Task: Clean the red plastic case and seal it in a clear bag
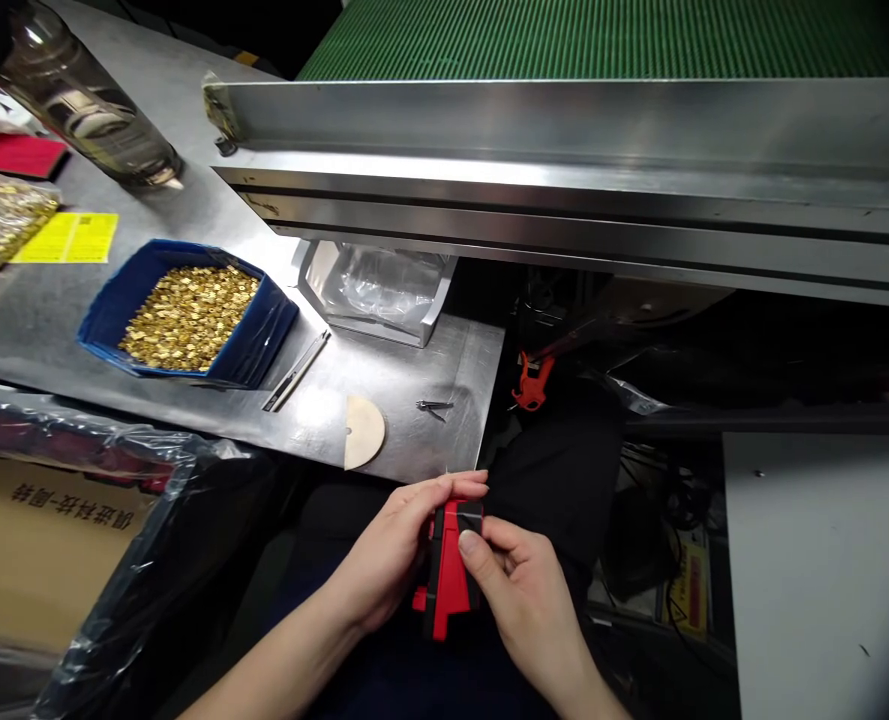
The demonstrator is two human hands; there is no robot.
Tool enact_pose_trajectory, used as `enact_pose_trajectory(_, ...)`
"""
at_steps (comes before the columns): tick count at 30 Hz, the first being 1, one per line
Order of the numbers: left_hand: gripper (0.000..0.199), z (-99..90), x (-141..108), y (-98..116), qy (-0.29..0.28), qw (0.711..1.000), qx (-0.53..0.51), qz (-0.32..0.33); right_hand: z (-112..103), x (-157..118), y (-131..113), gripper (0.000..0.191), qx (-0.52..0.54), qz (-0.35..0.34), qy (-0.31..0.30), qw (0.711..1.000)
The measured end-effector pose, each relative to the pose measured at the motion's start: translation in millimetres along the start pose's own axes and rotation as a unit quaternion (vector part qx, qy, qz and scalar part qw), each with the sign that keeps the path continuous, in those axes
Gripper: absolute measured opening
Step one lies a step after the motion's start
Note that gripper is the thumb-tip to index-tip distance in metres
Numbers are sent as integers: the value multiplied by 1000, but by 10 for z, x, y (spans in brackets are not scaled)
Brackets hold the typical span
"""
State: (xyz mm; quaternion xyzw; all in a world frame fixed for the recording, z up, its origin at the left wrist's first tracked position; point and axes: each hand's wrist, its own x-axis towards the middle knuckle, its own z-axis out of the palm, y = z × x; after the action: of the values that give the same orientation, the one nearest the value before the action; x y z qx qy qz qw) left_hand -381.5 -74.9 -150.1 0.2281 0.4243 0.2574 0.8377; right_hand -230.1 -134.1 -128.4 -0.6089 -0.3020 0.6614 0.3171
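Note:
Both hands hold a red and black plastic piece (pixel 453 575) above my lap; its exact kind is unclear. My left hand (pixel 399 540) is closed around its left side, with the fingers bent over the upper end. On the other side, my right hand (pixel 523 585) pinches the piece, thumb on the upper face and fingers at the right edge. My palms and fingers hide part of it. On the metal table just beyond lie a nail clipper (pixel 435 406) and a half-round pale disc (pixel 364 432).
A blue bin (pixel 103 340) of small brass-coloured parts, a cutter knife (pixel 298 372), a grey tray (pixel 429 325) with clear plastic and a bottle (pixel 106 110) stand on the table. A conveyor's metal frame (pixel 564 195) crosses ahead. A plastic-lined carton (pixel 54 560) is at left.

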Motion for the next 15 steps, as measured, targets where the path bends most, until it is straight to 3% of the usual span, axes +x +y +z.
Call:
enact_pose_trajectory(2,46,-23,-14,-8,4,1000,-4,-10,-10,29,21,39,40,2,17,999)
enact_pose_trajectory(4,53,-72,-65,-14,-19,999,23,22,-32,69,35,36,119,4,49,992)
enact_pose_trajectory(7,96,-153,-159,-22,-85,988,103,76,-74,136,32,32,259,29,77,962)
enact_pose_trajectory(9,111,-184,-198,-26,-97,978,161,93,-97,167,19,34,309,48,78,947)
enact_pose_trajectory(15,108,-169,-200,-63,-71,960,236,131,-94,161,8,35,322,53,73,942)
